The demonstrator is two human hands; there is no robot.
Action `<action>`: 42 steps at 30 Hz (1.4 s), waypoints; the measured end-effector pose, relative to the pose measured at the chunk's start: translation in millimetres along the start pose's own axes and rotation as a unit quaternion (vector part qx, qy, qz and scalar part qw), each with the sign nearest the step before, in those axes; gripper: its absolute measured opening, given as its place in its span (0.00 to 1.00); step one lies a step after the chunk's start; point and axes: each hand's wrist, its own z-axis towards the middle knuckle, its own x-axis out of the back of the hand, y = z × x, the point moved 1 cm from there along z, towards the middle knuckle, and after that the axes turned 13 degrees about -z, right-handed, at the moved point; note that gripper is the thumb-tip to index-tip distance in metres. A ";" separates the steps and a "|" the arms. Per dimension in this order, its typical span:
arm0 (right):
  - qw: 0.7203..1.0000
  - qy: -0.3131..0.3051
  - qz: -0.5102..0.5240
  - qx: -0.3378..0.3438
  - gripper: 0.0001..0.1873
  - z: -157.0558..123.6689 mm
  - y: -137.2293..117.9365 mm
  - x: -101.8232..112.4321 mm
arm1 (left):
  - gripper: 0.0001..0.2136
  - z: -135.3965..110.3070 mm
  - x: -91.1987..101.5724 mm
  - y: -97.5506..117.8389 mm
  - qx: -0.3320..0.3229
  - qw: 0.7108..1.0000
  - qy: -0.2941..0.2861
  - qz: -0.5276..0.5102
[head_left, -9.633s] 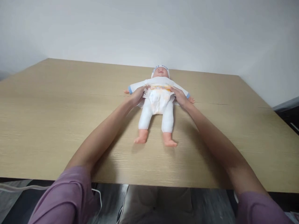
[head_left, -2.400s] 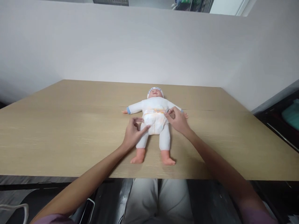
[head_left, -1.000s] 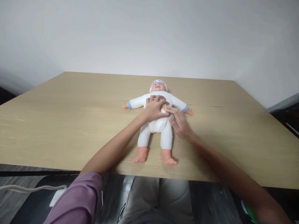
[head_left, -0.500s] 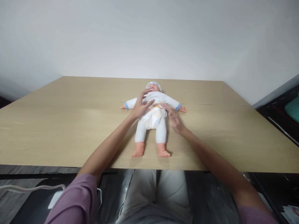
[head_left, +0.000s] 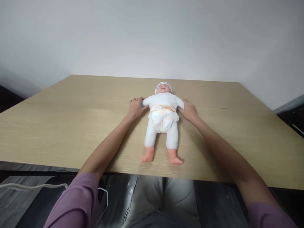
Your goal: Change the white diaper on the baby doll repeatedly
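Note:
A baby doll [head_left: 162,118] in white clothes, a white cap and a nappy lies on its back on the light wooden table [head_left: 71,126], feet toward me. My left hand [head_left: 136,107] is closed around the doll's arm on the left side. My right hand [head_left: 189,109] is closed around the doll's other arm. Both of the doll's hands are hidden under my fingers.
A plain white wall stands behind the table. Below the near edge are my legs in grey trousers [head_left: 161,202] and a white cable [head_left: 30,186] on the floor at the left. A dark shelf edge [head_left: 289,110] shows at the far right.
Both hands left the doll's belly and nappy and moved outward to grip its arms. The doll now lies slightly nearer to me.

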 end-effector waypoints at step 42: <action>0.897 -0.236 0.373 0.027 0.19 -489.5 -44.2 67.0 | 0.24 -522.3 53.5 143.0 -0.085 0.956 -0.243 -0.141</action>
